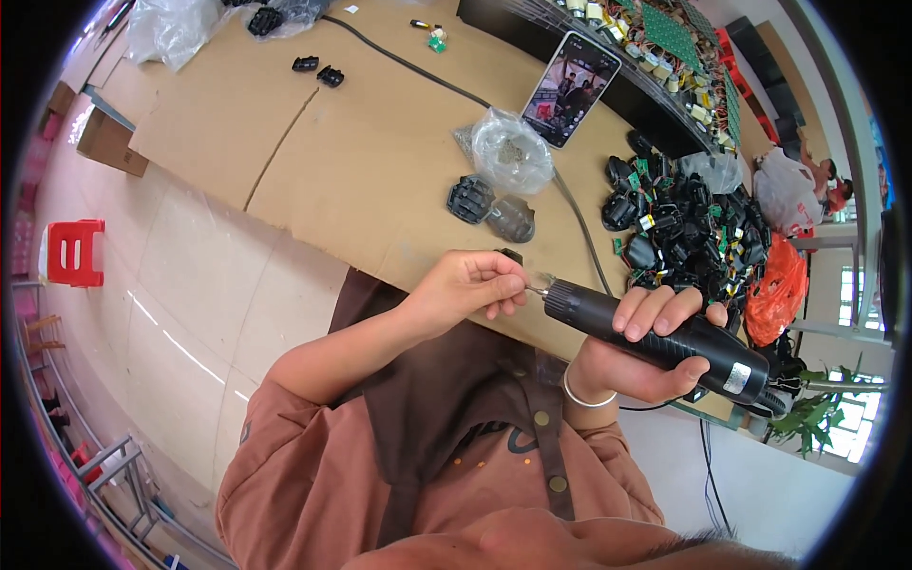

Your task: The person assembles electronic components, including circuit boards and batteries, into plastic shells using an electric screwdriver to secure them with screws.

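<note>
Black power screwdriver [657, 350] held over the table's near edge, in front of the wearer's chest; nose pointed left, cord end to the right. Handle gripped by right hand [610, 365]: fingers wrapped over the top, thumb along the near side. White bangle [589, 399] worn on that wrist.

Metal bit [539, 290] aimed at the fingertips of left hand [472, 288]. Left hand nearly closed, thumb and forefinger pinched together right at the bit tip; whatever is pinched is too small to tell, contact with the bit can't be confirmed. Small dark piece [510, 256] seen just behind those fingers, mostly hidden.

Beyond the hands, on the cardboard sheet [351, 142]: black ribbed housing [470, 199] and dark smoky shell [512, 219] set side by side. Clear plastic bag [513, 152] placed just past them, small contents not resolved. Phone [572, 90] propped behind it, screen lit.

To the right: heap of black parts [684, 223], green boards and wires mixed in; red plastic bag [777, 290] beside it. Circuit boards [670, 38] stacked at the far right. Two small black pieces [317, 69] left at far left. Red stool [76, 254] on the floor.
</note>
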`<state>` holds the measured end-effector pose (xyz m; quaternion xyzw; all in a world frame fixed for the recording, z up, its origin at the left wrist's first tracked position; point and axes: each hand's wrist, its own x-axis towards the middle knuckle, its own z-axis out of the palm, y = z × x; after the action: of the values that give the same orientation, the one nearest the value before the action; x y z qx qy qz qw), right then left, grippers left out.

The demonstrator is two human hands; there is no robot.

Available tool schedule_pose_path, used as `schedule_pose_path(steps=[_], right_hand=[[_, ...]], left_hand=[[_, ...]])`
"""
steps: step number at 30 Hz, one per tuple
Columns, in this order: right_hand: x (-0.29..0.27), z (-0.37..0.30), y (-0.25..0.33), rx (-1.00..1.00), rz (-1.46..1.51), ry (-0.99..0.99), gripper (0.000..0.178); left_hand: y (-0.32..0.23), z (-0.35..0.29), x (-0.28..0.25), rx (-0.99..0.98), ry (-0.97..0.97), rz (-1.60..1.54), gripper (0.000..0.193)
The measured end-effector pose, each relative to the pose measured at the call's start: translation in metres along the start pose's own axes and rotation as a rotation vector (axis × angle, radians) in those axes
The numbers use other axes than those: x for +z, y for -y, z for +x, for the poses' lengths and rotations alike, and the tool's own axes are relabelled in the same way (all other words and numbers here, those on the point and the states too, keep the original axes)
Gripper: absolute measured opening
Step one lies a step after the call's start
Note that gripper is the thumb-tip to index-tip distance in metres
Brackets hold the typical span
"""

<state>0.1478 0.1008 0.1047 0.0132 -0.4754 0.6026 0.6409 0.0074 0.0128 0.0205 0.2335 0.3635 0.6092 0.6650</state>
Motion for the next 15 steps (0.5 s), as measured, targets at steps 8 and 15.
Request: schedule_pose_path(steps=[8,15], right_hand=[[0.001,-0.006,-0.004,0.008,-0.045,0.040,0.046],[0.005,-0.019,-0.021,0.126,-0.212,0.152,0.049]], left_hand=[[0.001,-0.010,-0.004,0.172,-0.078,0.150,0.030],[0.011,-0.007,-0.015,0.609,-0.350,1.368,0.050]])
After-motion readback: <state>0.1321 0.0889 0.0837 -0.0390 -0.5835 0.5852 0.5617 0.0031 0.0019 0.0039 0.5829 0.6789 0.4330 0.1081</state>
